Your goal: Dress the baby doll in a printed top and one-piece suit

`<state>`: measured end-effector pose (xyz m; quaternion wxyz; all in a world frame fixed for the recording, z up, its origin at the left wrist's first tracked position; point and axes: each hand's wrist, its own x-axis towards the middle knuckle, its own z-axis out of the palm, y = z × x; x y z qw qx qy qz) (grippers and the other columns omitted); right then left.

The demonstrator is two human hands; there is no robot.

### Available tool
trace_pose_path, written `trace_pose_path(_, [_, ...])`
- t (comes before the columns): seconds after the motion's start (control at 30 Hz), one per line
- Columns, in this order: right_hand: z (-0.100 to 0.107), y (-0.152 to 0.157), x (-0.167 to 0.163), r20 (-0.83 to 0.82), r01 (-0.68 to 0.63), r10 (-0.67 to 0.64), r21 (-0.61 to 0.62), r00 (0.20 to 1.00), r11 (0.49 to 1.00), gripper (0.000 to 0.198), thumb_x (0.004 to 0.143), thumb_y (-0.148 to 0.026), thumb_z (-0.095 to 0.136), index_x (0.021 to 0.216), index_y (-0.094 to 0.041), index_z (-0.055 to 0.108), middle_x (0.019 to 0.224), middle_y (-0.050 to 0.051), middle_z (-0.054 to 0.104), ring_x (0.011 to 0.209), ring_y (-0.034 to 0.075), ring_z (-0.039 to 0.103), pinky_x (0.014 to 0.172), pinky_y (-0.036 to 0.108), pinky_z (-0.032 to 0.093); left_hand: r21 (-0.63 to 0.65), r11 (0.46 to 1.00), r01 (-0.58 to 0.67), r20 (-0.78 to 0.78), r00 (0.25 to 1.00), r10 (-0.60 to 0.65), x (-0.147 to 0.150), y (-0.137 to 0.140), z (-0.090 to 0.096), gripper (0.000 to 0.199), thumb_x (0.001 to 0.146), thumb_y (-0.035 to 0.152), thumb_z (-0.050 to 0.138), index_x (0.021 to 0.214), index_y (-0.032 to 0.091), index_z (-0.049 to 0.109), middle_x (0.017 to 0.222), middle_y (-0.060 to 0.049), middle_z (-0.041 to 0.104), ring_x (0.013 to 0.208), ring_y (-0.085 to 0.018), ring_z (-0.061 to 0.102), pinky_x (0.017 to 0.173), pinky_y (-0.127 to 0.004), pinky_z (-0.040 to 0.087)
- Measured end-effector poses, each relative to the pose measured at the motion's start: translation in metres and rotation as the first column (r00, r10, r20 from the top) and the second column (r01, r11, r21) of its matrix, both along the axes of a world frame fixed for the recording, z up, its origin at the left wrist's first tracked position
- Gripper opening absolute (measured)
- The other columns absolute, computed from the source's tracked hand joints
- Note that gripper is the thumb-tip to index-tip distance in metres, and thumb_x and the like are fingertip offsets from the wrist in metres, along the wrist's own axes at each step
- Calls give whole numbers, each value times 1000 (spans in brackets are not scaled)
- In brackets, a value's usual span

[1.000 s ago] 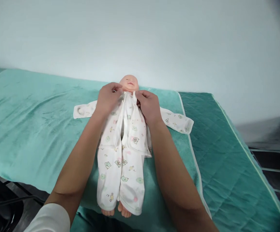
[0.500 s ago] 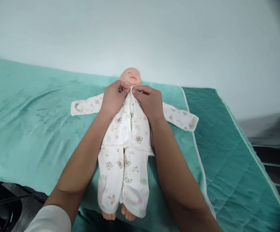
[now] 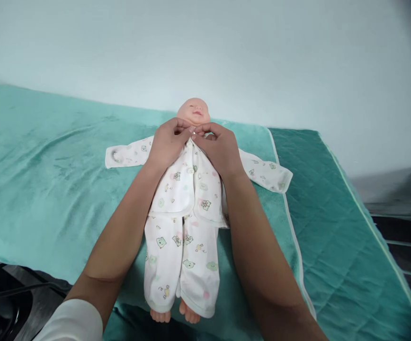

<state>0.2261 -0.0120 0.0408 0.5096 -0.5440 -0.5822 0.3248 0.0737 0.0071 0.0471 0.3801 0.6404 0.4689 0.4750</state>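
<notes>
Doll [image 3: 193, 110]: lies on its back in the centre of the frame, head toward the top, bare feet toward the lower edge; long axis runs straight up and down the picture, in line with the viewer.
Jacket [image 3: 187, 184]: white printed top on the doll, front flaps drawn together down the chest; sleeves spread out flat to the left and right of the frame.
Neckline [image 3: 193, 134]: the meeting point of the two flaps, just below the doll's chin, upper centre; both hands converge here.
Left hand [image 3: 168, 144]: comes up from the lower left, knuckles up, fingers curled narrow and pinching the left flap edge at the neckline.
Right hand [image 3: 219, 149]: comes up from the lower right, thumb and forefinger pinched on the right flap edge at the same spot; fingertips of the two hands touch or nearly touch.
Nearer hand: neither; both sit equally at the collar, one on each side of the doll's midline.
Arms: forearms run along either flank of the doll, converging toward the neck in a narrow V; a white sleeve shows at the lower left.
Fastener: a small pale spot between the fingertips, too small to say whether snap or button.
Trousers [image 3: 180, 265]: matching print, legs together, centre bottom.
Towel [image 3: 49, 180]: teal, under the doll, on a quilted green bed [image 3: 333, 213].
</notes>
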Motion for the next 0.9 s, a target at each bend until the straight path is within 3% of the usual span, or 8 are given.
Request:
trace_pose_path(0.27, [3, 1, -4, 54, -41, 42, -17, 998, 999, 14, 77, -12, 67, 87, -21, 71, 81, -1, 64, 66, 11, 52, 69, 28, 47, -79, 996, 49, 82, 996, -43, 2, 3, -4, 14, 82, 11, 67, 94, 19, 70, 90, -3, 74, 88, -18, 70, 85, -32, 55])
trace_pose_path(0.5, [-2, 1, 2, 3, -22, 22, -47, 1000, 999, 15, 76, -15, 69, 89, -22, 66, 82, -2, 63, 69, 12, 54, 70, 29, 47, -21, 1000, 12, -64, 998, -14, 0, -1, -2, 23, 83, 7, 58, 91, 21, 74, 83, -1, 70, 80, -17, 64, 81, -33, 52])
trace_pose_path(0.67, [-8, 0, 1, 25, 54, -55, 35, 998, 998, 6, 79, -18, 62, 82, -22, 65, 81, -2, 65, 70, 13, 55, 73, 30, 47, 68, 997, -27, -151, 988, 37, -2, -2, -4, 16, 87, 16, 62, 93, 22, 76, 99, -3, 72, 89, -18, 64, 92, -35, 53])
trace_pose_path(0.77, [-11, -2, -2, 98, 126, -136, 101, 986, 987, 13, 82, -17, 56, 81, -22, 68, 84, 0, 67, 73, 15, 57, 77, 33, 49, 130, 991, -22, -218, 975, 51, -3, -3, -5, 22, 89, 16, 61, 99, 25, 78, 102, -4, 69, 89, -18, 64, 94, -35, 53])
trace_pose_path(0.9, [-14, -10, -2, 183, 113, -149, 192, 972, 975, 22, 85, -16, 54, 87, -24, 74, 93, 2, 68, 81, 17, 60, 84, 36, 51, 142, 990, -4, -286, 957, 45, -4, -5, -6, 29, 94, 15, 53, 100, 25, 79, 107, -5, 66, 100, -21, 65, 98, -37, 52])
